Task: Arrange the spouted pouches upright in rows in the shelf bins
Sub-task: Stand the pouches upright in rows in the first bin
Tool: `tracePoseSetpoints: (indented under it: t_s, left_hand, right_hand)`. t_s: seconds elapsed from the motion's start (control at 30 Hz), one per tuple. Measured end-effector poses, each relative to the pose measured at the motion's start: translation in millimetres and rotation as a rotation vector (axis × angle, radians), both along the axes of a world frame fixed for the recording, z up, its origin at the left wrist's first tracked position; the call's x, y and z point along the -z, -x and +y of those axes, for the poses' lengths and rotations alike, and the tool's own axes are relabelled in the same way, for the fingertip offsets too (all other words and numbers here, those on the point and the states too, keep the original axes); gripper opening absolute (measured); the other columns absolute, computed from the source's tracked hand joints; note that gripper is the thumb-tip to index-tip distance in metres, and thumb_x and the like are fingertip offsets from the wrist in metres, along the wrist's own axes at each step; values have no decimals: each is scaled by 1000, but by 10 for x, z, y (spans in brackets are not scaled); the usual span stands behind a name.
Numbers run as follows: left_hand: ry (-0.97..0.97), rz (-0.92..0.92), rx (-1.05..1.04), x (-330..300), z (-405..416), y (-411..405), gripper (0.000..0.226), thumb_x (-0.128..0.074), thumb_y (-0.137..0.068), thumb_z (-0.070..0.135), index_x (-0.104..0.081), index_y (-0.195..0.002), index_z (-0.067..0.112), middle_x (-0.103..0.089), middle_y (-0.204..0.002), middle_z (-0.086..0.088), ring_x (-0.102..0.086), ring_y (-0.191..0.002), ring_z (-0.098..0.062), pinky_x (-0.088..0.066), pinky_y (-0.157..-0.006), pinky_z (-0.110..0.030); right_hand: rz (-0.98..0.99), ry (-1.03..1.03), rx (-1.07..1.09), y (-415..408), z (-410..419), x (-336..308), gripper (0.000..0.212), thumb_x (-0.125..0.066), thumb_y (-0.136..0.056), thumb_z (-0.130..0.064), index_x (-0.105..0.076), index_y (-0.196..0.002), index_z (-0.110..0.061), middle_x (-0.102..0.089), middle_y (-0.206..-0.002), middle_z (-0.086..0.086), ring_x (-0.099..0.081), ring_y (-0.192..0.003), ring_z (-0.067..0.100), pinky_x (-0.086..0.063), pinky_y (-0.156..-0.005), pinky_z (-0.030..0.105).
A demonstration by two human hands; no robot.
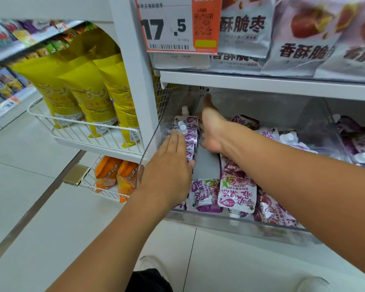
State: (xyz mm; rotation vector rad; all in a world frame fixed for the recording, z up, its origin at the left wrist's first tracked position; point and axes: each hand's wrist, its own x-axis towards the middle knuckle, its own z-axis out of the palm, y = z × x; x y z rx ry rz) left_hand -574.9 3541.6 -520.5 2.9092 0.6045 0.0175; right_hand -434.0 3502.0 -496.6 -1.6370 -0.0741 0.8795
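Observation:
A clear plastic shelf bin [236,221] holds purple-and-white spouted pouches. A row of pouches [189,133] stands upright along the bin's left wall, white caps up. My left hand [170,165] lies flat with straight fingers against the near side of that row. My right hand [211,127] reaches deeper into the bin beside the row, thumb pointing up; its fingers are hidden behind the hand and seem to touch the row's far pouches. Loose pouches [236,194] lie flat at the bin's front and right.
A bare strip of bin floor [204,165] shows between the row and the loose pouches. A second bin [358,140] with more pouches sits to the right. A shelf [261,83] with a price tag [171,26] hangs overhead. Wire baskets [82,127] of yellow bags stand left.

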Motion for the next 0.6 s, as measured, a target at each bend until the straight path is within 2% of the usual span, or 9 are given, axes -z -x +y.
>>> tracePoseSetpoints:
  t_s: [0.03,0.1,0.27,0.37,0.43,0.47,0.5,0.53,0.6]
  left_hand:
    - [10,14,0,-8,1,-3,70,-29,-104,41,8,-156,10,11,-164,-6,4,-151,-18,-2,-119,-27]
    - [20,36,2,-17,-13,-11,70,-28,-104,42,9,-156,10,13,-163,-6,6,-151,-18,-2,-119,-29]
    - [-89,83,8,-1,-44,-12,70,-28,-105,34,12,-154,6,14,-163,-11,8,-151,-23,-3,-123,-33]
    - [-127,109,29,-9,-52,10,71,-31,-103,27,15,-153,5,17,-162,-12,11,-150,-24,-1,-122,-34]
    - [-129,119,27,-23,-61,32,74,-34,-101,19,17,-153,5,19,-162,-12,12,-150,-24,0,-120,-33]
    - [-125,117,28,-25,-60,37,75,-35,-99,16,17,-152,5,19,-162,-12,12,-150,-24,-1,-120,-33]
    - [-121,114,32,-24,-61,45,76,-35,-98,14,17,-152,4,19,-162,-13,12,-150,-24,-1,-120,-33]
    - [-117,107,36,-25,-59,53,76,-35,-98,14,17,-152,4,19,-162,-13,12,-150,-24,-2,-120,-34]
    - [-91,83,37,-28,-50,53,74,-36,-100,15,16,-153,5,18,-162,-11,13,-150,-22,-4,-120,-33]
  right_hand:
    - [18,-22,-10,-25,-6,11,77,-16,-95,-72,-50,-134,-15,-62,-120,4,-60,-109,19,-47,-76,29]
    - [47,-44,-6,-96,-25,64,76,-14,-97,-68,-48,-138,-14,-61,-123,3,-56,-116,18,-38,-75,28]
    - [32,-17,-141,16,-139,103,80,-17,-95,-71,-34,-150,-17,-39,-152,8,-34,-143,20,-24,-114,38]
    - [-92,5,-276,55,-392,118,64,-29,-103,-54,-27,-153,-15,-42,-149,10,-36,-142,24,-25,-119,38]
    - [-408,239,-528,62,-552,55,43,-43,-103,-44,-57,-131,-15,-63,-119,12,-60,-110,22,-44,-102,32]
    - [-636,367,-750,87,-635,24,33,-49,-101,-39,-66,-102,-10,-64,-92,11,-60,-84,20,-48,-84,27]
    - [-827,456,-986,144,-729,22,37,-54,-99,-37,-66,-90,-3,-62,-79,10,-57,-71,21,-49,-74,27]
    - [-920,544,-1180,211,-819,42,36,-59,-95,-40,-65,-90,-5,-63,-77,8,-57,-69,22,-50,-70,30]
    - [-1009,661,-1326,342,-876,123,43,-69,-86,-49,-62,-105,-11,-62,-85,3,-60,-78,23,-53,-72,36]
